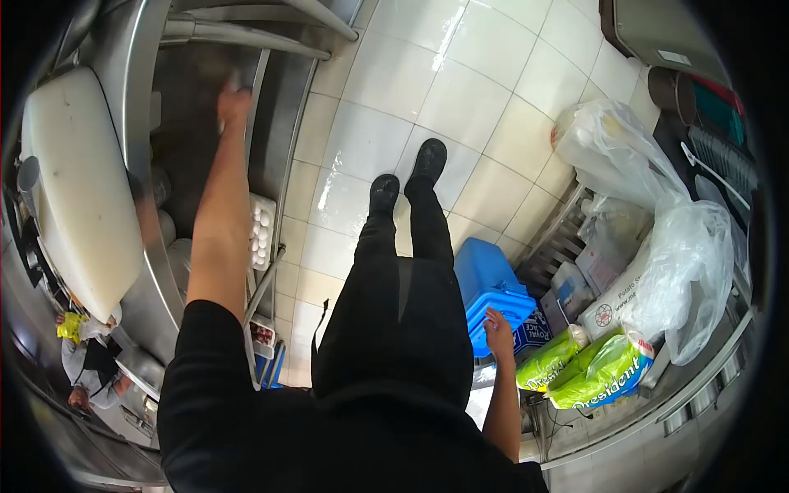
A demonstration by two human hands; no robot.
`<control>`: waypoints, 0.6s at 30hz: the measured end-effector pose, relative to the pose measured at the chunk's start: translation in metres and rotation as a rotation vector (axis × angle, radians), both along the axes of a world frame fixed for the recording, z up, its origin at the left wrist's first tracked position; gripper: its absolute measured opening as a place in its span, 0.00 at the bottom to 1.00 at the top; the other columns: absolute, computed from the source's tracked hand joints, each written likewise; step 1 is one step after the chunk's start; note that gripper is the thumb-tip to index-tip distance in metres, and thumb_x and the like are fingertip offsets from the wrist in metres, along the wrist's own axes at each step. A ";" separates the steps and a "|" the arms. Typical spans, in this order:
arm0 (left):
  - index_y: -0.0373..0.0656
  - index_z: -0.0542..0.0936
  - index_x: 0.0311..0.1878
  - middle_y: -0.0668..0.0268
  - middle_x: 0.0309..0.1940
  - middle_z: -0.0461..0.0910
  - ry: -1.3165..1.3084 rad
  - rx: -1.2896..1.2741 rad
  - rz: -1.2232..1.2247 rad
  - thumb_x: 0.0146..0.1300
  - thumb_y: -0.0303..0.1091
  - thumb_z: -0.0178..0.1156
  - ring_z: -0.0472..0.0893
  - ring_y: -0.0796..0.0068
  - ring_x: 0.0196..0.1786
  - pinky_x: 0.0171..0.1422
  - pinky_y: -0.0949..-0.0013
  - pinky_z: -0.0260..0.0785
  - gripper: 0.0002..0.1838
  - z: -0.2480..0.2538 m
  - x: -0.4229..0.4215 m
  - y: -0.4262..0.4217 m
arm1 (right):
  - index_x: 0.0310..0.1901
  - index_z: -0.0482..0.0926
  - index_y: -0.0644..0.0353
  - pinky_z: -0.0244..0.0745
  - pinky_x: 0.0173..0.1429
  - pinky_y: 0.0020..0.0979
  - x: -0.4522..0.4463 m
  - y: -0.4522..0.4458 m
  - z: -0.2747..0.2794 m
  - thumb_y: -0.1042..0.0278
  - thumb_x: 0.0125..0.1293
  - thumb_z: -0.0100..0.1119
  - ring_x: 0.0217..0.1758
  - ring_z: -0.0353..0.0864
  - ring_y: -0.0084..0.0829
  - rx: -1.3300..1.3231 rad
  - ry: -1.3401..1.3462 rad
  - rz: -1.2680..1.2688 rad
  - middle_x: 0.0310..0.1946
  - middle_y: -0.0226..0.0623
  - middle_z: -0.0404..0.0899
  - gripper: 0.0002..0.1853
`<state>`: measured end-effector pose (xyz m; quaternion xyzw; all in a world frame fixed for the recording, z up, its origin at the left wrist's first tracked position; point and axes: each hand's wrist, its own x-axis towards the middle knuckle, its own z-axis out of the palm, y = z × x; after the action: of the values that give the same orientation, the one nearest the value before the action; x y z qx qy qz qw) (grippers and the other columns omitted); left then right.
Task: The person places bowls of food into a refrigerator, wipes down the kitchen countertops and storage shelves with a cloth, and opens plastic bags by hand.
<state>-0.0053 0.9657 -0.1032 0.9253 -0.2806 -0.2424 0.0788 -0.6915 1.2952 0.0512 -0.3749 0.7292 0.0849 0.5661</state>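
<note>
The right hand point(498, 335) is the nearer one, beside the lidded edge of the blue bin point(485, 287); its fingers are loosely parted and nothing shows in them, though whether they touch the lid I cannot tell. Just past it, to the person's right, lie the green bags point(546, 361) and a clear plastic bag point(686, 263).

The left arm stretches away along the table point(149, 230), past the egg tray point(261, 232), whose long axis runs roughly with the forearm. The tray sits on the inner side of that arm, much closer to the left hand than to the right. The left hand point(234, 105) is farther out, over the dark steel surface below the tabletop, with a pale, blurred patch at its fingertips; I cannot tell how wide the hand is or whether it holds anything. A metal rail point(256, 107) edges that surface on the person's right, and the tiled floor point(378, 99) lies beyond it. At far left, another person point(90, 366) works apart from both hands.
</note>
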 end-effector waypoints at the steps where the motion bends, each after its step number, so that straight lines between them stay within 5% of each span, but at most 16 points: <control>1: 0.45 0.78 0.51 0.51 0.46 0.79 -0.243 -0.271 -0.321 0.53 0.29 0.52 0.78 0.53 0.51 0.55 0.59 0.70 0.20 -0.011 -0.022 -0.010 | 0.55 0.71 0.68 0.70 0.58 0.33 -0.002 0.005 -0.003 0.75 0.59 0.52 0.55 0.77 0.38 0.006 -0.020 0.006 0.50 0.51 0.77 0.21; 2: 0.46 0.78 0.50 0.51 0.44 0.80 -0.488 -0.543 -0.638 0.51 0.31 0.53 0.78 0.53 0.50 0.54 0.59 0.70 0.20 -0.016 -0.034 -0.016 | 0.55 0.71 0.68 0.70 0.58 0.33 -0.006 0.012 -0.005 0.75 0.58 0.51 0.55 0.77 0.38 0.012 -0.042 0.015 0.50 0.51 0.77 0.21; 4: 0.47 0.78 0.51 0.52 0.45 0.80 -0.112 -0.022 -0.400 0.51 0.28 0.51 0.78 0.52 0.50 0.55 0.60 0.69 0.22 0.050 -0.064 -0.015 | 0.55 0.71 0.68 0.70 0.57 0.32 -0.010 0.006 -0.010 0.74 0.58 0.52 0.55 0.77 0.38 -0.005 -0.073 0.010 0.50 0.51 0.77 0.21; 6: 0.44 0.79 0.49 0.52 0.43 0.80 0.283 0.097 -0.397 0.47 0.29 0.53 0.79 0.54 0.48 0.53 0.60 0.71 0.21 0.047 -0.051 0.024 | 0.55 0.72 0.68 0.71 0.57 0.32 -0.004 -0.002 -0.001 0.74 0.58 0.53 0.53 0.78 0.37 -0.010 -0.083 -0.028 0.49 0.50 0.77 0.21; 8: 0.41 0.80 0.46 0.52 0.40 0.81 0.287 0.121 -0.482 0.45 0.29 0.52 0.80 0.56 0.45 0.50 0.62 0.72 0.21 0.094 -0.069 0.076 | 0.55 0.72 0.68 0.71 0.57 0.31 0.006 -0.018 0.010 0.73 0.59 0.52 0.53 0.78 0.39 -0.058 -0.114 -0.119 0.49 0.51 0.77 0.21; 9: 0.41 0.79 0.46 0.53 0.39 0.82 0.390 0.163 -0.489 0.43 0.27 0.51 0.80 0.59 0.44 0.49 0.61 0.71 0.22 0.177 -0.103 0.082 | 0.55 0.72 0.67 0.71 0.57 0.31 0.007 -0.027 0.015 0.72 0.60 0.52 0.53 0.78 0.40 -0.085 -0.127 -0.168 0.48 0.52 0.78 0.20; 12: 0.40 0.77 0.47 0.57 0.38 0.80 0.560 0.321 -0.601 0.40 0.26 0.52 0.78 0.63 0.42 0.47 0.63 0.70 0.25 0.324 -0.114 0.141 | 0.50 0.76 0.66 0.73 0.53 0.31 0.003 -0.030 -0.006 0.70 0.61 0.53 0.48 0.79 0.35 -0.200 -0.132 -0.102 0.44 0.48 0.80 0.16; 14: 0.39 0.75 0.49 0.63 0.31 0.79 0.484 0.482 -0.295 0.44 0.30 0.54 0.75 0.69 0.32 0.40 0.64 0.69 0.24 0.424 -0.115 0.176 | 0.47 0.77 0.66 0.74 0.52 0.33 0.004 -0.038 -0.029 0.70 0.60 0.52 0.46 0.80 0.35 -0.239 -0.116 -0.054 0.42 0.47 0.81 0.15; 15: 0.38 0.75 0.50 0.64 0.28 0.78 0.548 0.508 -0.124 0.51 0.35 0.53 0.75 0.71 0.29 0.38 0.64 0.69 0.22 0.423 -0.066 0.225 | 0.46 0.78 0.65 0.74 0.52 0.34 0.008 -0.043 -0.037 0.69 0.60 0.52 0.46 0.80 0.37 -0.240 -0.100 -0.067 0.41 0.48 0.81 0.14; 16: 0.38 0.80 0.33 0.58 0.28 0.80 0.466 0.491 -0.213 0.57 0.39 0.48 0.78 0.66 0.33 0.42 0.63 0.70 0.16 0.420 -0.006 0.277 | 0.44 0.79 0.65 0.73 0.53 0.38 0.012 -0.050 -0.039 0.68 0.58 0.52 0.47 0.79 0.43 -0.346 -0.012 0.055 0.42 0.49 0.80 0.15; 17: 0.39 0.76 0.45 0.64 0.29 0.78 0.435 0.578 -0.214 0.61 0.40 0.48 0.78 0.67 0.32 0.38 0.63 0.71 0.17 0.429 0.031 0.305 | 0.43 0.80 0.64 0.72 0.54 0.41 0.011 -0.044 -0.070 0.68 0.55 0.52 0.48 0.78 0.47 -0.375 -0.033 0.044 0.43 0.49 0.80 0.16; 18: 0.40 0.75 0.47 0.63 0.30 0.78 0.399 0.603 -0.265 0.61 0.41 0.48 0.78 0.66 0.34 0.40 0.62 0.71 0.17 0.426 0.049 0.298 | 0.43 0.80 0.63 0.72 0.52 0.41 0.010 -0.053 -0.082 0.67 0.50 0.54 0.47 0.78 0.47 -0.418 -0.042 0.168 0.42 0.50 0.80 0.17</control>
<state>0.0435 1.2637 0.3224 0.7973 -0.2929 -0.4976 -0.1757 -0.6811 1.2424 -0.0308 -0.5454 0.6852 -0.0291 0.4819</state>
